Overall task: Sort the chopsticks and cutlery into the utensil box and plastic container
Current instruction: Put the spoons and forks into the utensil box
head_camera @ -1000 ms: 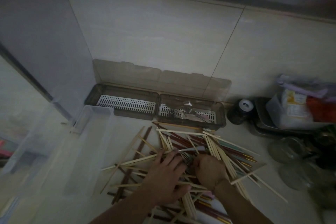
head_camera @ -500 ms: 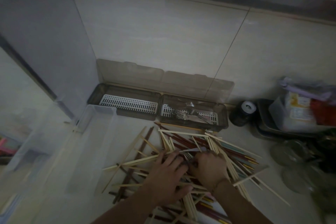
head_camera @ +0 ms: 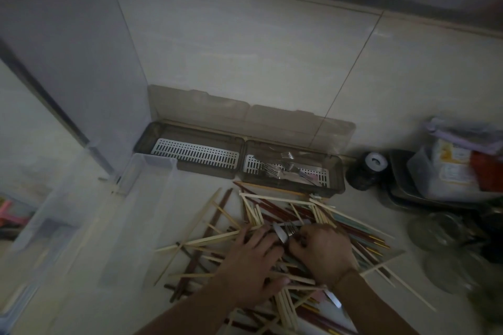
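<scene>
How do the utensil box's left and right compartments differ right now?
The left compartment holds nothing visible, so its slotted white drain tray shows whole; the right compartment holds metal forks that partly cover its tray. The left one sits by the corner wall, the right one near a dark jar. Both share the smoky box and raised lid.

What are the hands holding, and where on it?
The right hand pinches metal cutlery low down, near the handles. The left hand only presses flat on the chopsticks.
</scene>
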Motion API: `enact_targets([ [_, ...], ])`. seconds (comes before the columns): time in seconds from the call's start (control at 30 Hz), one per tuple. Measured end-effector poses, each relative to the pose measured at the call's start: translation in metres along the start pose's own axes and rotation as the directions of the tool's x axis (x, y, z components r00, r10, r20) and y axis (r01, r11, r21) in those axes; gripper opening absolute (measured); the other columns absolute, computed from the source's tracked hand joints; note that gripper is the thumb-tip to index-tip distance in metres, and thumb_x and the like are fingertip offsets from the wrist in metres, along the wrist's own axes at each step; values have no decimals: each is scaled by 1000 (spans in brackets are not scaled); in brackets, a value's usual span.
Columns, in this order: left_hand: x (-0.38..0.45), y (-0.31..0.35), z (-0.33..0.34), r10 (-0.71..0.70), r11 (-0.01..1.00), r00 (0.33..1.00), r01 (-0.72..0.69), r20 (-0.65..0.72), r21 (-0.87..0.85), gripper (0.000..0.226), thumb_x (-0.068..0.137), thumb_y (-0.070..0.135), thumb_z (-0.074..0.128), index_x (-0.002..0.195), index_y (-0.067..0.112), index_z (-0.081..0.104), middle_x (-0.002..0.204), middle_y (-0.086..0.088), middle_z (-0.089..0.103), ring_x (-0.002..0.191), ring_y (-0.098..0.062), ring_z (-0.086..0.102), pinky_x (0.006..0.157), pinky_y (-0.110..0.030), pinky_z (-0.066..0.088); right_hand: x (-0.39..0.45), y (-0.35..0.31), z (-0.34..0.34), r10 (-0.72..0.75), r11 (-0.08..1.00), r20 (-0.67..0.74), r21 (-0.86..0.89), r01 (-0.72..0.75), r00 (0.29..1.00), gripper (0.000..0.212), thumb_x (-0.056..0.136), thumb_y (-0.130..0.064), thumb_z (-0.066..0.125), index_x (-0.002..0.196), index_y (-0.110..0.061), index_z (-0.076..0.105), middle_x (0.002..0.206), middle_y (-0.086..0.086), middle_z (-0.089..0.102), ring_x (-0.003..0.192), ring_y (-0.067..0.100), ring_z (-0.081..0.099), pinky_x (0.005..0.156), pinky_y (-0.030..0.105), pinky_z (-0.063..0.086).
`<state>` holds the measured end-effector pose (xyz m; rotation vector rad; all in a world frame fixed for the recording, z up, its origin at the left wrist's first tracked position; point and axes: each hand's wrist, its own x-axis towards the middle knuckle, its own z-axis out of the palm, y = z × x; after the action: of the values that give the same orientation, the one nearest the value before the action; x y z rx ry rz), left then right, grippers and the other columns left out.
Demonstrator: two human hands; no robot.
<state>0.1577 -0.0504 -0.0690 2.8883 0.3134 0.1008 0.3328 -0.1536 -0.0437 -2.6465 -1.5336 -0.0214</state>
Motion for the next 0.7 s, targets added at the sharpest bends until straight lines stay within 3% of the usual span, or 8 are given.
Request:
enact_targets([
  [0.2, -1, 1, 1, 7, 1000, 1000, -7, -17, 2, 56, 95, 66, 28, 132, 28, 45, 136, 2, 48, 135, -23, 34, 109, -50, 17, 9, -5, -8, 2, 994, -168, 112, 17, 986, 37, 73, -61, 47, 69, -31, 68, 65, -8, 64, 60, 15, 61, 52, 23, 42],
  [0.3, -1, 0, 3, 1, 1000, 1000, -1, -7, 10, 58, 95, 66, 29, 132, 26, 48, 132, 1, 52, 133, -23, 37, 107, -51, 22, 19, -6, -11, 63, 980, -205, 196, -22, 977, 31, 74, -54, 50, 71, -28, 66, 66, -7, 64, 61, 16, 60, 51, 24, 43],
  [0.37, -1, 1, 2, 6, 1000, 1000, -6, -6, 6, 56, 95, 66, 29, 129, 27, 52, 132, 1, 52, 133, -24, 36, 107, -52, 26, 25, -6, -11, 139, 935, -180, 349, -69, 974, 31, 77, -53, 49, 80, -27, 66, 69, -8, 64, 63, 14, 59, 54, 26, 46],
  [0.43, -1, 1, 1, 13, 1000, 1000, -13, -1, 9, 55, 95, 65, 29, 125, 28, 56, 130, 1, 52, 134, -25, 37, 106, -52, 27, 29, -9, -13, 260, 755, -59, 634, -165, 964, 31, 80, -49, 49, 91, -25, 65, 73, -9, 66, 66, 12, 61, 59, 28, 48],
  [0.5, -1, 1, 1, 8, 1000, 1000, -8, 7, 5, 55, 96, 66, 28, 124, 28, 57, 130, 1, 53, 134, -25, 36, 106, -54, 26, 36, -10, -11, 328, 440, 95, 865, -241, 940, 17, 89, -33, 50, 88, -21, 62, 69, -3, 65, 63, 17, 59, 62, 31, 47],
  [0.6, -2, 1, 0, 3, 1000, 1000, -3, 2, 6, 54, 96, 66, 29, 122, 29, 58, 129, 2, 54, 133, -24, 37, 108, -53, 27, 46, -9, -12, 381, 74, 179, 972, -223, 907, 28, 100, -11, 44, 76, -13, 57, 62, 7, 59, 57, 24, 53, 58, 34, 45],
  [0.67, -2, 1, -1, 10, 1000, 1000, -10, -10, 14, 53, 96, 66, 30, 120, 29, 59, 128, 3, 55, 132, -24, 38, 108, -52, 21, 52, -9, -23, 353, -1, 166, 984, -177, 921, 24, 100, -14, 42, 83, -9, 57, 66, 6, 59, 54, 17, 53, 51, 27, 46],
  [0.7, -1, 1, -2, 15, 1000, 1000, -14, -14, 13, 52, 96, 65, 30, 119, 29, 59, 127, 4, 56, 132, -24, 39, 107, -52, 19, 57, -8, -30, 321, 35, 132, 988, -151, 938, 23, 101, -16, 41, 88, -10, 58, 69, 3, 59, 56, 14, 53, 51, 25, 46],
])
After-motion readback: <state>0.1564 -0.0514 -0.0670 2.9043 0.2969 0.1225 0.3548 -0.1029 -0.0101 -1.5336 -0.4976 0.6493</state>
